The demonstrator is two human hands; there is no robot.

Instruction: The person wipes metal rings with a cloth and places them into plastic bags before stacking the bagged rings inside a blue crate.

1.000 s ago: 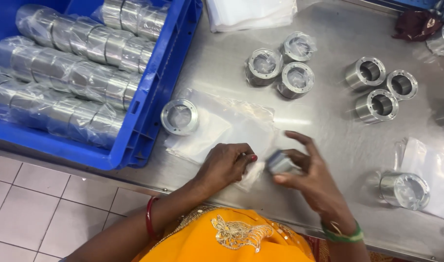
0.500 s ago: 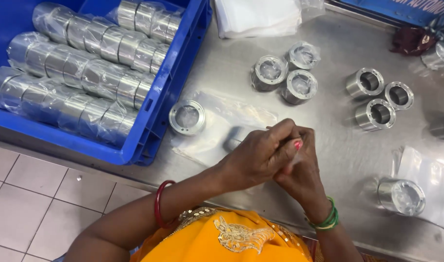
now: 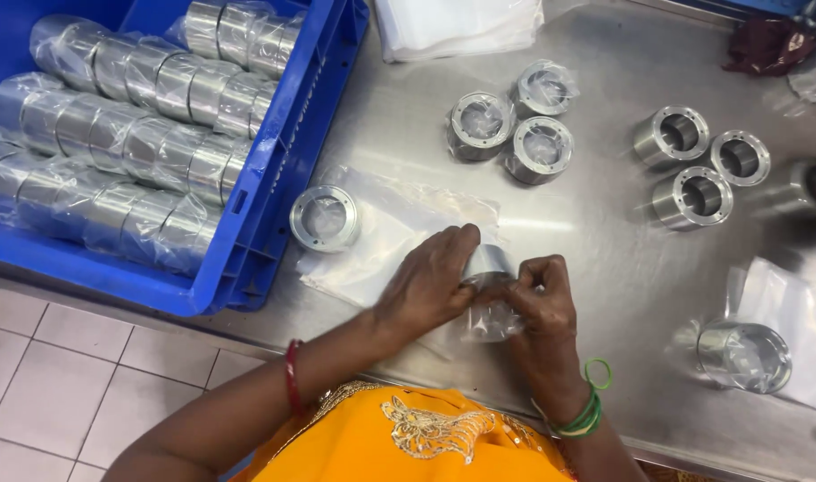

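Note:
My left hand (image 3: 430,281) and my right hand (image 3: 540,299) meet over a steel table (image 3: 604,241), both gripping one metal ring (image 3: 488,263) that sits partly in a clear plastic bag (image 3: 490,319). The ring is a short shiny cylinder, mostly hidden by my fingers. More flat clear bags (image 3: 381,236) lie under my left hand. A bare metal ring (image 3: 324,218) stands just left of them, apart from both hands.
A blue crate (image 3: 274,205) at the left holds several bagged rings. Three bagged rings (image 3: 510,129) stand at the table's middle back, three bare rings (image 3: 698,165) at the right. Another ring in a bag (image 3: 745,355) lies right front. The table's front edge is near my body.
My hands came together from the table's front edge and now hold the ring slightly farther in. The ring has gone from my right hand alone into both hands, with bag plastic around it.

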